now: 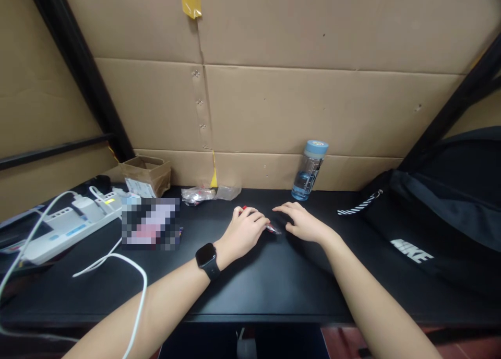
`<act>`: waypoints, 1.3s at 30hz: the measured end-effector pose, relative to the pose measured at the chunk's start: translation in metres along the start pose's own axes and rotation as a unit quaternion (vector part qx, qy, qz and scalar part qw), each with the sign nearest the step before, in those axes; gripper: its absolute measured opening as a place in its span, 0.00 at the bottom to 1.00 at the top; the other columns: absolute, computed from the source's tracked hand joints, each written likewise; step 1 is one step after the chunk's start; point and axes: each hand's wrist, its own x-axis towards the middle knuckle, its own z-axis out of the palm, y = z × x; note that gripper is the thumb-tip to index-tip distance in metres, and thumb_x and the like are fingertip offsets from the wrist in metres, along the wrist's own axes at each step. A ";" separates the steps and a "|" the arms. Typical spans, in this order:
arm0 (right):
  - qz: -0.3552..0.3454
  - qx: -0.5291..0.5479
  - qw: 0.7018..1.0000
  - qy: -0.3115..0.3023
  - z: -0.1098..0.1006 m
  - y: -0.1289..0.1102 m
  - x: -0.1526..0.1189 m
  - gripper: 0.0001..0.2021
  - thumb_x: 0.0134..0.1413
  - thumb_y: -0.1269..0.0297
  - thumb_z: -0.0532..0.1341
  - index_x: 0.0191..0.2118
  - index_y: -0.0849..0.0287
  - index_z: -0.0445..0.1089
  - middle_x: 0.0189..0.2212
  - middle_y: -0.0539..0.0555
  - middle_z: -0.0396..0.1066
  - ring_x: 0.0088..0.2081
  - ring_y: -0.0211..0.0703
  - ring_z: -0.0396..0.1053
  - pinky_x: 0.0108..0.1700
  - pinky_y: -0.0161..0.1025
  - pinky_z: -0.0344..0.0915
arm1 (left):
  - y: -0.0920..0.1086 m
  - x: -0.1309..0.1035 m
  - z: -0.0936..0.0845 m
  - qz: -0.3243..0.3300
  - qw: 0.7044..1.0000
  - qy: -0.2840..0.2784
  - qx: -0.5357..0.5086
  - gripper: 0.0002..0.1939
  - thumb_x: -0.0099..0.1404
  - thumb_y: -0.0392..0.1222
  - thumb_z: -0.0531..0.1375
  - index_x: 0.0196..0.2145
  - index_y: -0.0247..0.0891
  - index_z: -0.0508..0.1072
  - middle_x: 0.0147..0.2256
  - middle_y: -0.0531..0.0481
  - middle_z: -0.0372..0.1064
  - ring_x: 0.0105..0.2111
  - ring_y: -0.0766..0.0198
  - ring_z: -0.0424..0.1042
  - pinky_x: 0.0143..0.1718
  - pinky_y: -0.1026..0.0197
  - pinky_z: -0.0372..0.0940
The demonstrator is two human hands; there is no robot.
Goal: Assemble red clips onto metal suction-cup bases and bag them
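My left hand [243, 229], with a black watch [206, 255] on its wrist, is closed over a small red packet [271, 228] low above the black table top [270, 288]. A red bit and a shiny clear tip of the packet stick out past the fingers; the rest is covered, so I cannot tell its kind. Just to the right is my right hand [303, 223], fingers stretched and apart, holding nothing. Its index fingertip points at the packet without touching it. Behind the right hand stands a water bottle [307, 174] with a blue lid.
Clear plastic wrappers [199, 195] lie by the cardboard wall [266, 114]. On the left are a small brown box [151, 174], a white power strip [70, 231], a blurred-out item [151, 223] and a loose white cable [144, 286]. A black backpack [442, 228] fills the right side.
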 end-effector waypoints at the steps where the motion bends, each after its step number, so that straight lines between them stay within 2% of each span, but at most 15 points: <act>1: 0.000 0.001 1.000 -0.001 0.000 0.001 0.000 0.32 0.52 0.78 0.57 0.63 0.56 0.67 0.56 0.61 0.68 0.57 0.54 0.63 0.61 0.50 0.60 | 0.000 0.000 -0.001 0.001 1.000 0.003 -0.003 0.14 0.78 0.43 0.50 0.50 0.45 0.75 0.50 0.45 0.77 0.54 0.53 0.67 0.50 0.47 0.51; 6: 0.002 0.011 1.000 -0.002 -0.001 0.002 0.000 0.31 0.52 0.77 0.58 0.63 0.56 0.67 0.57 0.61 0.68 0.58 0.55 0.63 0.61 0.52 0.60 | -0.002 0.001 -0.009 0.005 0.999 0.028 -0.020 0.15 0.78 0.44 0.50 0.48 0.46 0.77 0.43 0.47 0.80 0.50 0.55 0.70 0.50 0.47 0.50; 9: -0.003 0.021 1.000 0.009 -0.002 0.002 -0.001 0.32 0.53 0.76 0.58 0.65 0.56 0.64 0.58 0.61 0.67 0.59 0.54 0.63 0.63 0.53 0.60 | -0.011 0.003 -0.019 -0.007 0.997 0.077 -0.022 0.14 0.77 0.45 0.52 0.47 0.47 0.79 0.42 0.48 0.80 0.48 0.57 0.71 0.50 0.48 0.50; 11: -0.005 0.030 0.999 0.017 -0.003 0.003 -0.002 0.34 0.53 0.76 0.58 0.67 0.55 0.60 0.58 0.61 0.67 0.59 0.53 0.63 0.63 0.52 0.60 | -0.025 0.005 -0.030 -0.041 0.992 0.116 -0.017 0.14 0.77 0.45 0.53 0.46 0.48 0.80 0.43 0.49 0.81 0.48 0.57 0.72 0.50 0.48 0.49; 13: -0.001 0.040 0.999 0.022 -0.004 0.004 -0.003 0.36 0.54 0.75 0.58 0.69 0.53 0.57 0.56 0.60 0.67 0.58 0.53 0.63 0.62 0.51 0.61 | -0.047 0.005 -0.042 -0.105 0.982 0.155 -0.008 0.13 0.75 0.46 0.55 0.45 0.49 0.81 0.43 0.49 0.81 0.47 0.56 0.73 0.50 0.48 0.49; 15: 0.004 0.046 0.999 0.027 -0.004 0.005 -0.003 0.37 0.55 0.73 0.59 0.70 0.52 0.55 0.55 0.59 0.68 0.57 0.52 0.64 0.61 0.51 0.62 | -0.074 0.003 -0.055 -0.200 0.960 0.195 0.010 0.13 0.73 0.48 0.56 0.42 0.47 0.82 0.42 0.47 0.81 0.46 0.54 0.73 0.49 0.48 0.51; 18: 0.006 0.046 0.999 0.029 -0.004 0.005 -0.004 0.36 0.55 0.72 0.59 0.70 0.51 0.55 0.55 0.59 0.68 0.57 0.53 0.64 0.61 0.51 0.62 | -0.117 -0.008 -0.069 -0.339 0.909 0.240 0.044 0.16 0.71 0.50 0.56 0.43 0.43 0.82 0.42 0.43 0.81 0.48 0.49 0.72 0.49 0.47 0.51; 21: 0.006 0.041 0.999 0.024 -0.005 0.003 -0.003 0.35 0.56 0.72 0.58 0.70 0.52 0.56 0.56 0.60 0.67 0.57 0.54 0.63 0.61 0.53 0.62 | -0.149 -0.022 -0.072 -0.410 0.861 0.276 0.120 0.19 0.71 0.51 0.53 0.45 0.42 0.82 0.40 0.40 0.80 0.50 0.45 0.69 0.53 0.42 0.47; 23: 0.005 0.040 0.999 0.023 -0.007 0.001 -0.003 0.35 0.56 0.72 0.58 0.70 0.52 0.55 0.57 0.60 0.67 0.58 0.54 0.63 0.62 0.53 0.61 | -0.162 -0.030 -0.068 -0.421 0.855 0.263 0.154 0.20 0.72 0.51 0.51 0.44 0.42 0.82 0.39 0.39 0.79 0.51 0.44 0.66 0.54 0.40 0.45; 25: 0.008 0.040 0.999 0.023 -0.008 0.000 -0.004 0.36 0.56 0.72 0.58 0.70 0.52 0.54 0.57 0.60 0.67 0.58 0.55 0.63 0.61 0.53 0.61 | -0.168 -0.034 -0.060 -0.416 0.865 0.222 0.171 0.20 0.72 0.50 0.51 0.41 0.43 0.82 0.38 0.40 0.79 0.50 0.44 0.63 0.53 0.39 0.45; 28: 0.017 0.039 0.999 0.021 -0.008 -0.001 -0.004 0.37 0.56 0.72 0.59 0.71 0.52 0.53 0.56 0.61 0.67 0.58 0.55 0.63 0.61 0.53 0.62 | -0.171 -0.033 -0.050 -0.396 0.885 0.166 0.182 0.18 0.70 0.49 0.53 0.38 0.44 0.82 0.39 0.42 0.78 0.50 0.44 0.62 0.51 0.40 0.46; 33: 0.014 0.035 0.999 0.018 -0.008 -0.001 -0.005 0.35 0.57 0.71 0.59 0.70 0.50 0.54 0.57 0.60 0.67 0.58 0.55 0.64 0.61 0.53 0.62 | -0.168 -0.029 -0.044 -0.374 0.901 0.117 0.188 0.13 0.67 0.48 0.58 0.38 0.44 0.82 0.41 0.43 0.78 0.48 0.45 0.63 0.48 0.42 0.48; 36: 0.013 0.030 0.999 0.008 -0.007 -0.002 -0.005 0.34 0.57 0.70 0.59 0.69 0.49 0.56 0.58 0.59 0.67 0.59 0.55 0.63 0.62 0.53 0.61 | -0.169 -0.030 -0.045 -0.365 0.906 0.107 0.185 0.12 0.67 0.46 0.58 0.36 0.43 0.82 0.39 0.43 0.78 0.47 0.46 0.63 0.48 0.42 0.47; 39: 0.017 0.029 0.999 -0.001 -0.007 -0.002 -0.005 0.33 0.58 0.69 0.60 0.68 0.50 0.58 0.58 0.60 0.67 0.59 0.55 0.63 0.62 0.53 0.61 | -0.170 -0.032 -0.047 -0.364 0.899 0.155 0.186 0.15 0.70 0.44 0.54 0.34 0.42 0.80 0.38 0.43 0.77 0.46 0.47 0.63 0.49 0.42 0.46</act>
